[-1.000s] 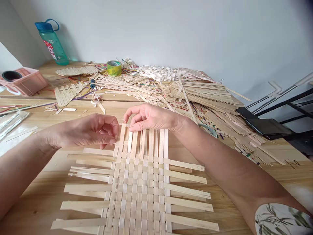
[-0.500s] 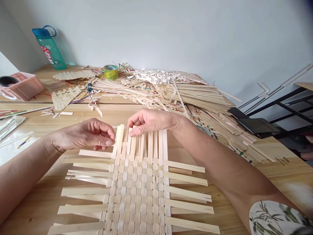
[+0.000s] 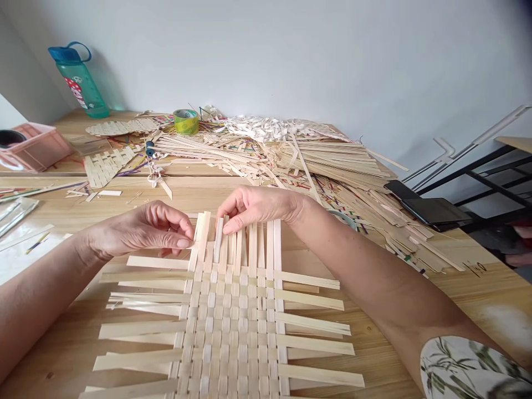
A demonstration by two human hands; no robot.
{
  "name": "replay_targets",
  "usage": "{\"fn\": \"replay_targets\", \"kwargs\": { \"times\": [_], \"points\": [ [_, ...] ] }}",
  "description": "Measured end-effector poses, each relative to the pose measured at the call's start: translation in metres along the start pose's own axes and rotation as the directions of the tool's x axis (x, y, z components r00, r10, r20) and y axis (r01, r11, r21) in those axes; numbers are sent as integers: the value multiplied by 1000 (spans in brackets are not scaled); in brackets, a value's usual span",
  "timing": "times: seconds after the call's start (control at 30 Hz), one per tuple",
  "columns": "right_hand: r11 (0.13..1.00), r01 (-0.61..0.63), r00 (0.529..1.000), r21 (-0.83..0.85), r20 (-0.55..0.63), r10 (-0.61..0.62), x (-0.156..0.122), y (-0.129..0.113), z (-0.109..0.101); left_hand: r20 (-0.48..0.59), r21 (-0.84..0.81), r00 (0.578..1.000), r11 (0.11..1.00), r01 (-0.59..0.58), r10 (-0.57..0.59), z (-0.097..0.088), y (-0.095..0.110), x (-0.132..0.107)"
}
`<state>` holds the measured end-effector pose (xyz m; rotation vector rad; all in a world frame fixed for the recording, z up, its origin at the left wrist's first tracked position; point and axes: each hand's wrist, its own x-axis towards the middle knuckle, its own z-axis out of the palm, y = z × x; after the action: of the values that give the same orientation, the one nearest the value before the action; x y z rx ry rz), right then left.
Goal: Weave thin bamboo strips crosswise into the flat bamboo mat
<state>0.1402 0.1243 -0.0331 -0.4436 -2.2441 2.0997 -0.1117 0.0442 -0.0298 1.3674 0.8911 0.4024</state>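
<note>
A woven mat of pale wooden strips (image 3: 233, 332) lies on the table in front of me, its loose ends sticking out on both sides and at the top. At the mat's upper left corner, my left hand (image 3: 160, 230) pinches a thin wooden strip between thumb and fingers. That strip passes among the upright ends. My right hand (image 3: 253, 208) is closed on one of the upright strip ends (image 3: 225, 244) near the top, thumb in front. Its fingertips are partly hidden behind the strips.
Across the back lies a heap of loose wooden strips (image 3: 332, 160), with a roll of yellow-green tape (image 3: 185, 121) beside it. A teal bottle (image 3: 81, 83) and a pink basket (image 3: 39, 147) stand at left. A black phone (image 3: 434, 210) rests near the right edge.
My right hand has shifted very slightly against the upright strip ends. My left hand keeps its pinch at the corner. The whole view has drifted a little.
</note>
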Motion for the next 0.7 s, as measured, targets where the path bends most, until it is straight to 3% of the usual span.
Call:
{"fn": "replay_targets", "kwargs": {
  "times": [0.27,0.53,0.7],
  "points": [
    [994,79,996,82,26,-81,2,0,2,29,6,1000,1000,2,-2,-4,-4,1],
    [1000,-16,1000,-6,-11,16,3,7,2,41,6,999,1000,-8,8,-5,-8,3],
    [1000,6,1000,19,16,-6,3,6,3,67,30,997,999,22,-24,-7,-8,6]
  ]
}}
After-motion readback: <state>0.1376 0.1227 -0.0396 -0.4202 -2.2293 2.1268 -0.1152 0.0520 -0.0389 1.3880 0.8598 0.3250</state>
